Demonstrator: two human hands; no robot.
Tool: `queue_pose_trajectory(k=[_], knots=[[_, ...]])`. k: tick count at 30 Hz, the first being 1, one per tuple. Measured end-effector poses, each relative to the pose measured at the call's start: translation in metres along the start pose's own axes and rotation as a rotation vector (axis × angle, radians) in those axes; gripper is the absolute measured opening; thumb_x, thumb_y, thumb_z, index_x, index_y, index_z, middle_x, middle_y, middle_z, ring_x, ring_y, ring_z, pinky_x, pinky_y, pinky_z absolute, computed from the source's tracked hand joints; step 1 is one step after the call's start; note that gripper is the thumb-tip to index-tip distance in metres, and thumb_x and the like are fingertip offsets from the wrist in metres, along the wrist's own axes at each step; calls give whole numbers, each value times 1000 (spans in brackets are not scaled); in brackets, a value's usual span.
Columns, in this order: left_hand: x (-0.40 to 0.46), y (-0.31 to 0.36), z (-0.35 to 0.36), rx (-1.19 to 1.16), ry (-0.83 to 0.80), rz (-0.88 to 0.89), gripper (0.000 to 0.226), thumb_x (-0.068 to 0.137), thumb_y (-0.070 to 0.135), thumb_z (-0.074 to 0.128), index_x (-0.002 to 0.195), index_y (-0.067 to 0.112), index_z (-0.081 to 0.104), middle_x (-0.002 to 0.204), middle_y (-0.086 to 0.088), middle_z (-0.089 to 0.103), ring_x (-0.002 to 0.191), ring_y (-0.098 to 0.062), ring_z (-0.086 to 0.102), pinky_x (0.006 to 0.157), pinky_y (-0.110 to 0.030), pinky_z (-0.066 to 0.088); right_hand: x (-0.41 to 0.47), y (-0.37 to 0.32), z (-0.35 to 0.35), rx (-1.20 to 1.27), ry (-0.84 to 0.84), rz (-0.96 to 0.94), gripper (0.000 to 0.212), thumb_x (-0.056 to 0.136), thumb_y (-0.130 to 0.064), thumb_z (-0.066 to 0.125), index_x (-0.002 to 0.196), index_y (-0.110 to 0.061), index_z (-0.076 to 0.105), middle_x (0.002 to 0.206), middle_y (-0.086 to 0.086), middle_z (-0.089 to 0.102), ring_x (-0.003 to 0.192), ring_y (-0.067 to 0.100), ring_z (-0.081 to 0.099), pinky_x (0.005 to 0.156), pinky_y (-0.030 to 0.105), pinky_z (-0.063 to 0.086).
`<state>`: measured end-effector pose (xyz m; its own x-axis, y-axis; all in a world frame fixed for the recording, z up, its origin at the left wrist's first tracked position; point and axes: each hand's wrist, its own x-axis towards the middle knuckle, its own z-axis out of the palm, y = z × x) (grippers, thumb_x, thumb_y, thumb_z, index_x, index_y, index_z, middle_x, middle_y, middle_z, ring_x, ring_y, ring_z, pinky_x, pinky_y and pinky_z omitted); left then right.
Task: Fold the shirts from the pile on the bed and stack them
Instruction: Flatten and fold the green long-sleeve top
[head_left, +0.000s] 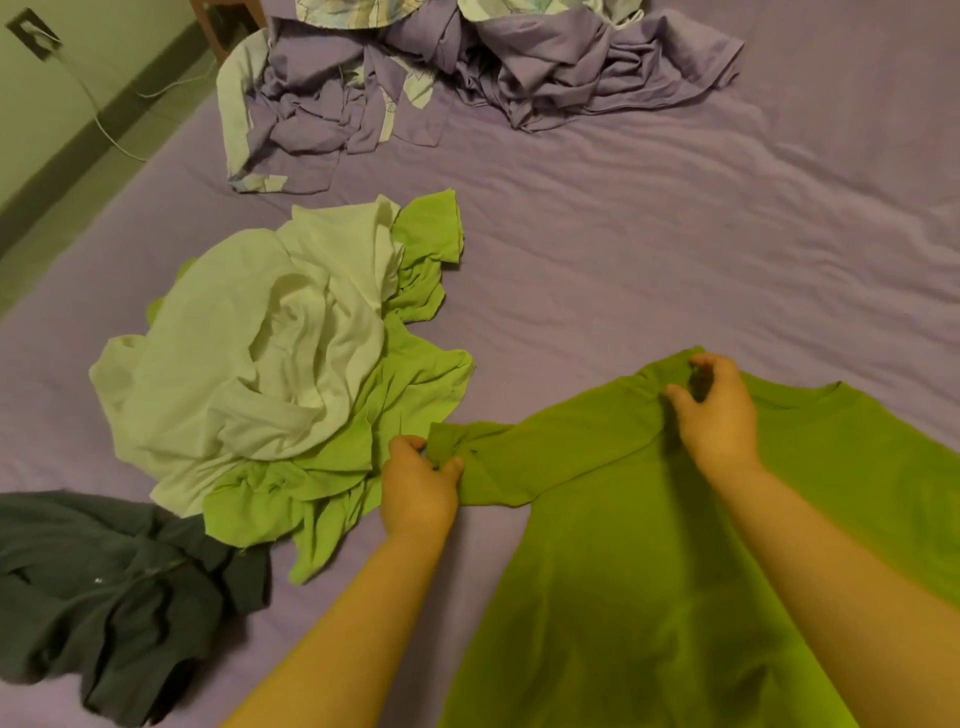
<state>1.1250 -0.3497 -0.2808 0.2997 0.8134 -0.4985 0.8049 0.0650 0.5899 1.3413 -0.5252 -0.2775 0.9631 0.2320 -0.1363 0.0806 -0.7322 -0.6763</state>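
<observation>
Green shirt (649, 545) lies spread at the bed's (675, 234) near edge. Left hand (418, 486) pinches its sleeve end; right hand (719, 410) pinches the shoulder. Pulling unevenly could bunch the sleeve, or drag it into the pile (270, 374) just beside.
</observation>
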Motion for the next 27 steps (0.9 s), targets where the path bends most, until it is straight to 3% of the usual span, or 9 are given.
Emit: queue_pose_trajectory(k=[4,8,11,14,17,20,24,27], knots=[[9,-3,-1,-37,7,-71,51,82,16,71,126,3,48,119,-19,59,110,-34,56,87,-36,44,6,-2,4,93,55,83,38,84,-5,65,118,1,51,110,22,61,102,33,57,84,31,39],[9,5,-8,-53,-9,75,31,86,7,61,117,7,57,76,-5,56,74,-25,55,68,-32,41,16,-1,3,-56,8,56,50,84,-9,67,130,-5,47,120,23,57,110,37,53,93,40,39],[11,18,-19,-109,-16,230,25,87,1,56,106,14,64,67,2,49,59,-11,45,56,-26,37,22,1,-3,-364,-86,-215,52,84,-12,65,134,-14,50,139,24,41,124,41,40,103,43,32],[16,37,-33,-137,-24,370,26,89,-1,52,95,16,70,86,8,61,77,-8,56,72,-24,43,30,3,-7,-665,-311,-476,36,89,-21,59,125,-26,60,141,10,45,130,32,35,102,41,36],[21,53,-45,-160,-54,421,29,91,-3,46,92,10,72,100,-1,67,94,-15,59,86,-30,47,30,6,-6,-778,-414,-471,42,90,-29,57,131,-35,51,143,-4,42,135,23,28,106,39,28],[21,61,-56,-242,-118,353,31,91,-6,47,86,14,71,91,4,66,83,-12,60,82,-29,49,27,7,-2,-722,-440,-443,48,86,-27,62,130,-35,47,145,-5,40,138,25,24,109,45,20],[20,65,-63,-416,-156,229,32,84,-8,53,80,19,71,90,-1,68,79,-7,60,74,-14,48,28,11,-4,-759,-455,-465,33,87,-33,61,119,-32,57,148,-2,36,140,24,21,110,42,16],[22,67,-63,-438,-149,230,19,85,2,61,84,18,72,90,2,69,82,-5,62,72,-10,46,27,13,-8,-754,-409,-486,27,85,-33,63,112,-27,63,134,-2,49,130,24,33,106,40,19]])
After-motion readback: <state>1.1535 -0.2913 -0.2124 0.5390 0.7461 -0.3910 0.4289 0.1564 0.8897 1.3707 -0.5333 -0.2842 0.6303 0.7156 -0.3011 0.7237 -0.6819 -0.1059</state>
